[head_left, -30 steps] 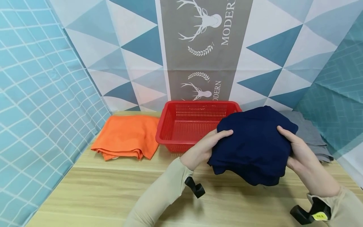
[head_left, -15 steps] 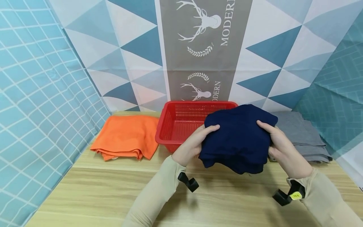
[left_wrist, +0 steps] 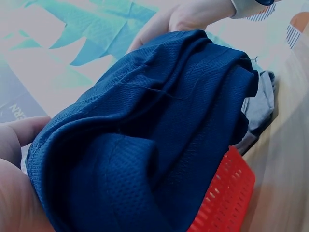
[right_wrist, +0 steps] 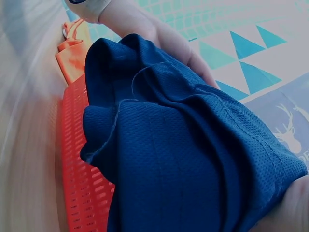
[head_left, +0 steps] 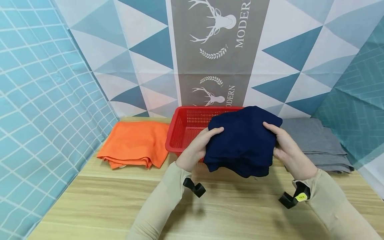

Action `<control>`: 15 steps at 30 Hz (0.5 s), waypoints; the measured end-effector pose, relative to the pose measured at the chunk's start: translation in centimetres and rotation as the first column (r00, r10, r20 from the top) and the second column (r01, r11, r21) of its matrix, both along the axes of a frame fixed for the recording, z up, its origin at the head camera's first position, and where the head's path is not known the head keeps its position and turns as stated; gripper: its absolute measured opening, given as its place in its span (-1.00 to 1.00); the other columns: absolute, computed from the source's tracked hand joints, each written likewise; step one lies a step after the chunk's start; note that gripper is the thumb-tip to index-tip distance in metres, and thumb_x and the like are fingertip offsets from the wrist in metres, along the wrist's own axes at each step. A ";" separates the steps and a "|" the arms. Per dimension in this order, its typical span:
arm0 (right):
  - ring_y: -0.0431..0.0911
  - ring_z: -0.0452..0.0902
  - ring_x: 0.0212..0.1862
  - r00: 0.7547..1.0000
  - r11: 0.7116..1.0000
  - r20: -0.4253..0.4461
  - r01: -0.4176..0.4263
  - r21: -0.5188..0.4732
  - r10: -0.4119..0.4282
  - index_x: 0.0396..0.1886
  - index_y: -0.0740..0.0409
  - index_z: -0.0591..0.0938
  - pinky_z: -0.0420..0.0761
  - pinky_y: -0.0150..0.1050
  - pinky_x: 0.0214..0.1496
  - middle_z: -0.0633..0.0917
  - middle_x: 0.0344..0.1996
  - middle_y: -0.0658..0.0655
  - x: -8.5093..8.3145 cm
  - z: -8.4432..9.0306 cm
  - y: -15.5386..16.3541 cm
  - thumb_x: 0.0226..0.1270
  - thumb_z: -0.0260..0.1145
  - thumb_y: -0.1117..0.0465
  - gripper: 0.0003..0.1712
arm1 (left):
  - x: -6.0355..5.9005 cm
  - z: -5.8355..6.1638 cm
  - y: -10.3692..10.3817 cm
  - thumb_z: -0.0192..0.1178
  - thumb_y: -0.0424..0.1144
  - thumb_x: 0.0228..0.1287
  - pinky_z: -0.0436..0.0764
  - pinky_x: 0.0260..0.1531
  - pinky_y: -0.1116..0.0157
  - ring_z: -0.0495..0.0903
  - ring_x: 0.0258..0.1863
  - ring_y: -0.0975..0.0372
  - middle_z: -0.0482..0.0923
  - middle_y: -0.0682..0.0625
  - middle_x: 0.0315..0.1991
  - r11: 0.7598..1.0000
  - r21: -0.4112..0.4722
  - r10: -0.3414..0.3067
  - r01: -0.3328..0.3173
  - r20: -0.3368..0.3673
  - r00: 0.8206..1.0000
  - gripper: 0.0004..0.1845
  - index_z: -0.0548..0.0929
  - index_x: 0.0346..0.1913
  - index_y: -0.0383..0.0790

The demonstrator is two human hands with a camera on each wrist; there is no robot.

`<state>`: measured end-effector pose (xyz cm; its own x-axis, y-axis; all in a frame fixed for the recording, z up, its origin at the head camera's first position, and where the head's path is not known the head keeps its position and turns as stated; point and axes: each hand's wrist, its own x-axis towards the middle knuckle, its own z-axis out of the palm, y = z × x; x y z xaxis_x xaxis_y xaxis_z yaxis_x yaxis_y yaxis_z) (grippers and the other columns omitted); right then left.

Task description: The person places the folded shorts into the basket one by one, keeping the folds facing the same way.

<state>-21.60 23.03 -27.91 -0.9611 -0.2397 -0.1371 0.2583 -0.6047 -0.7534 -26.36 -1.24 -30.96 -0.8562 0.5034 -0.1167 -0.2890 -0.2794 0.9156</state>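
A folded navy blue mesh garment (head_left: 241, 141) is held up between both hands, over the front right part of the red plastic basket (head_left: 187, 128). My left hand (head_left: 196, 148) grips its left edge, thumb on top. On the other side my right hand (head_left: 285, 146) grips the right edge the same way. In the left wrist view the navy garment (left_wrist: 149, 140) fills the frame above the red basket (left_wrist: 227, 198). From the right wrist, the navy garment (right_wrist: 193, 159) hangs over the basket's wall (right_wrist: 79, 169).
A folded orange cloth (head_left: 133, 143) lies left of the basket on the wooden table (head_left: 99, 203). A folded grey cloth (head_left: 316, 143) lies to the right. Patterned backdrop sheets close in the back and both sides.
Both hands have carried the navy garment to the left and away from me, from beside the basket to above it. The grey cloth is now uncovered.
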 end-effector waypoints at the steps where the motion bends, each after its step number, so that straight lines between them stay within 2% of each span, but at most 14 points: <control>1: -0.13 0.58 -0.31 1.000 1.000 0.005 0.003 -0.001 -0.003 -0.27 0.10 0.48 0.59 -0.33 -0.25 0.59 -0.33 0.03 -0.1 0.0 -0.1 0.37 0.06 0.22 -0.92 | -0.1 0.0 -0.1 0.10 -0.08 0.25 0.47 0.03 0.19 0.54 -0.13 0.18 0.46 -0.02 0.09 1.000 0.003 0.006 -0.006 0.003 1.000 -0.55 0.37 0.18 -0.05; 8: -0.13 0.56 -0.34 1.000 0.998 0.029 0.005 -0.061 -0.004 -0.30 0.13 0.46 0.57 -0.33 -0.27 0.56 -0.36 0.03 -1.6 0.1 -1.4 0.35 0.09 0.21 -0.92 | -0.8 0.2 -1.1 0.12 -0.09 0.24 0.50 0.00 0.19 0.56 -0.17 0.18 0.49 -0.05 0.05 0.998 -0.001 0.070 -0.070 -0.002 0.998 -0.55 0.34 0.17 -0.07; 15: -0.13 0.56 -0.40 1.000 0.992 0.015 -0.001 -0.127 0.002 -0.41 0.19 0.52 0.56 -0.36 -0.32 0.58 -0.47 0.06 -2.8 0.0 -2.1 0.36 0.07 0.23 -0.83 | -1.5 0.2 -1.9 0.09 -0.12 0.27 0.51 -0.03 0.22 0.56 -0.16 0.18 0.48 -0.04 0.04 0.995 0.016 0.097 -0.097 0.007 0.995 -0.57 0.32 0.17 -0.06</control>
